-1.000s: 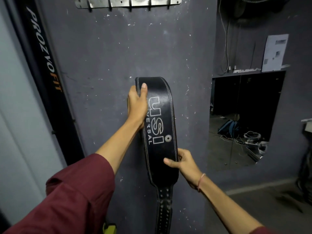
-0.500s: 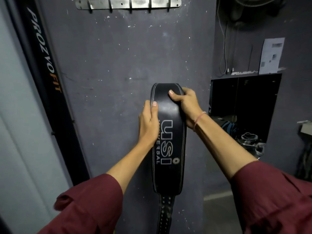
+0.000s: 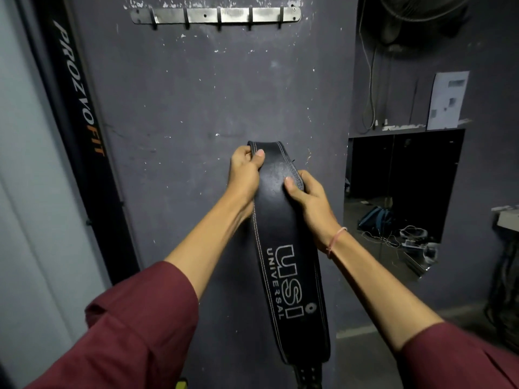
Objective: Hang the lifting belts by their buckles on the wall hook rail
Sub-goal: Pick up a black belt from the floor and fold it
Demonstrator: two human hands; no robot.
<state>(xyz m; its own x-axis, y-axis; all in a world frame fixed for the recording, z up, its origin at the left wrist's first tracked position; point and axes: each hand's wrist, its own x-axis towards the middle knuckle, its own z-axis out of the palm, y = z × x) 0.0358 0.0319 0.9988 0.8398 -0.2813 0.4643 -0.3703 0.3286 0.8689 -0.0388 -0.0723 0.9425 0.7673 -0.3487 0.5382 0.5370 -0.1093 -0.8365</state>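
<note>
A wide black leather lifting belt [image 3: 283, 248] with white "USI UNIVERSAL" lettering hangs down in front of the grey wall. My left hand [image 3: 243, 175] grips its upper left edge near the top bend, thumb on the front. My right hand [image 3: 309, 197] holds the right edge a little lower, thumb pressed on the face. The belt's perforated end drops out of the frame's bottom; the buckle is hidden. A metal hook rail [image 3: 216, 16] with several bare hooks is fixed high on the wall, well above the belt.
A black upright post [image 3: 81, 130] lettered "PROZVOFIT" leans at the left. To the right is a dark wall recess [image 3: 404, 192] with a bag and cables, a paper sheet [image 3: 448, 99] above it, and a fan [image 3: 421, 12] at the top right.
The belt has slid down through my hands, so the lettering now sits lower. My left hand moved up to the top bend; my right hand shifted lower on the right edge.
</note>
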